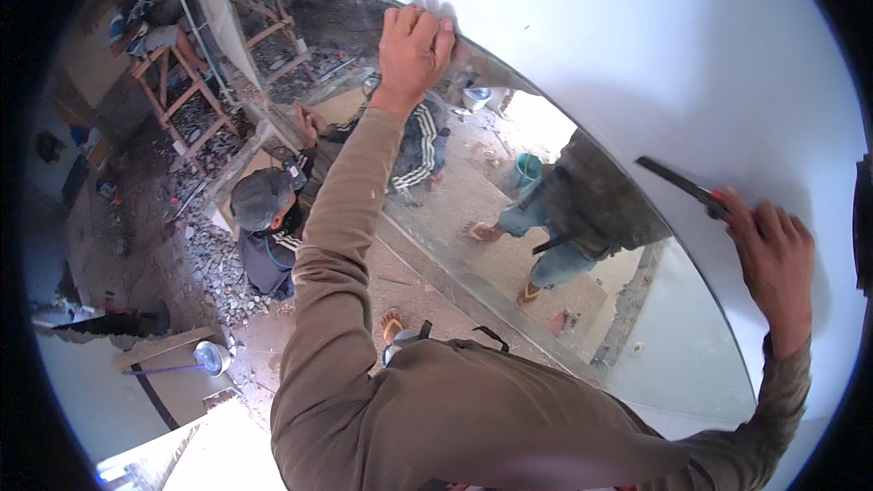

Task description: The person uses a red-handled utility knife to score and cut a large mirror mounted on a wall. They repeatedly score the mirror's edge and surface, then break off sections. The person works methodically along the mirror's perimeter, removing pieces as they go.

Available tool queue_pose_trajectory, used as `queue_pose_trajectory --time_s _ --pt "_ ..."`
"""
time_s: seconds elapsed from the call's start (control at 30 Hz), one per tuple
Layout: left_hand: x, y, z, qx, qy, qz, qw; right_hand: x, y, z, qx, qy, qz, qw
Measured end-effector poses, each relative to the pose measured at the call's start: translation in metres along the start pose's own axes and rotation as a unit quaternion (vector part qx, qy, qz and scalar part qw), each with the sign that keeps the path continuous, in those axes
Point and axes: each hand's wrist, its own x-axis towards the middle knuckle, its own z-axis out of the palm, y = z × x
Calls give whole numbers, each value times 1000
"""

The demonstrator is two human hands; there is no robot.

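Observation:
A large mirror with a thin polished edge stands against the white wall. My left hand is closed over its upper edge, with the fingertips on the wall side. My right hand is closed round the handle of a knife-like tool with a long dark flat blade and some red at the grip. The blade lies close to the wall, to the right of the mirror's edge, and points up and left. Whether it touches the wall I cannot tell.
A crouching co-worker in a dark cap is beside the mirror's left side. Farther back, another person sits near a wooden trestle. Rubble covers the floor to the left. A white bucket stands at lower left. The mirror reflects a green bucket and sandalled feet.

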Motion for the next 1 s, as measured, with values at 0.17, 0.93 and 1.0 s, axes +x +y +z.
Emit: queue_pose_trajectory --time_s 0.17,0.93,1.0 --pt "-1 9 0 17 -27 -27 999 -105 -18 40 137 70 308 939" --pt "-28 228 35 -61 -86 -294 950 -261 -105 214 78 302 481 820" --pt "-28 226 34 -65 -83 -296 949 -265 -110 221 80 311 469 823"
